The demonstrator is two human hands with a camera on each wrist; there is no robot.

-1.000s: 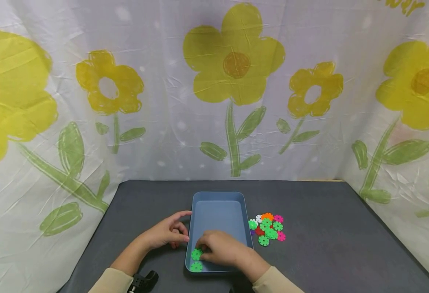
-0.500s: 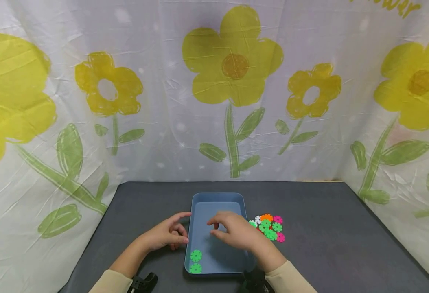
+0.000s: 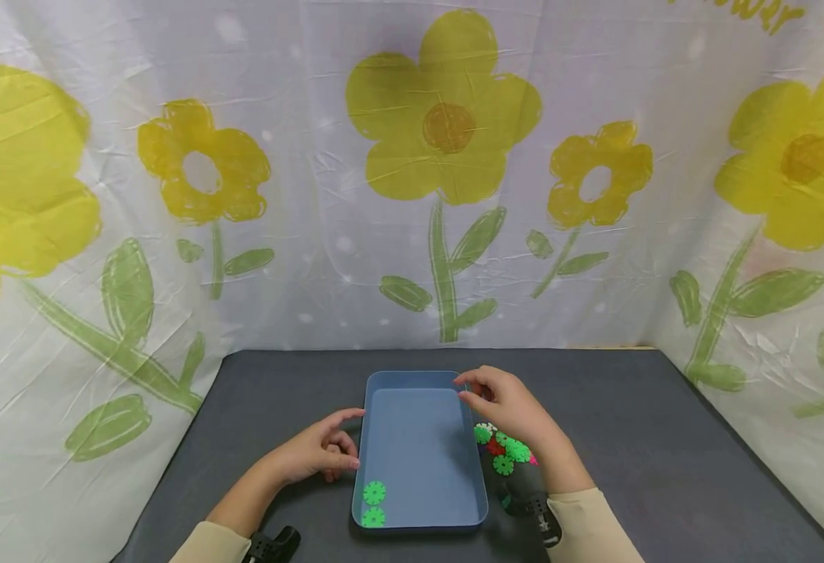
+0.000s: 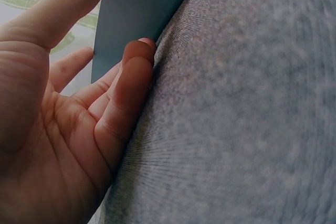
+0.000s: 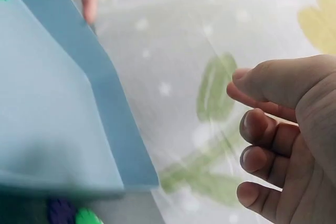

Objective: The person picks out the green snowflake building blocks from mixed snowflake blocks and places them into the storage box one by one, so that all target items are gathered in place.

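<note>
A blue rectangular tray [image 3: 422, 446] lies lengthwise in front of me. Two green snowflake-shaped plastic discs [image 3: 374, 493] sit one above the other in its near left corner. At the tray's left side, my left hand [image 3: 317, 450] has thumb and index fingertips right at the rim; the left wrist view shows its fingers [image 4: 126, 85] loosely bent beside the tray wall [image 4: 139, 11]. My right hand [image 3: 514, 403] is raised by the far right corner, fingers loosely bent. Nothing shows between its thumb and fingers [image 5: 254, 124] in the right wrist view.
Right of the tray, a pile of loose snowflake discs [image 3: 503, 464] in green, red, white and pink lies partly hidden under my right forearm. The dark table [image 3: 665, 453] extends to the right. A flower-printed cloth [image 3: 313, 195] hangs behind and at the sides.
My right hand has lifted away from the green discs at the near left corner and moved across the tray to its far right. The left hand has stayed at the rim.
</note>
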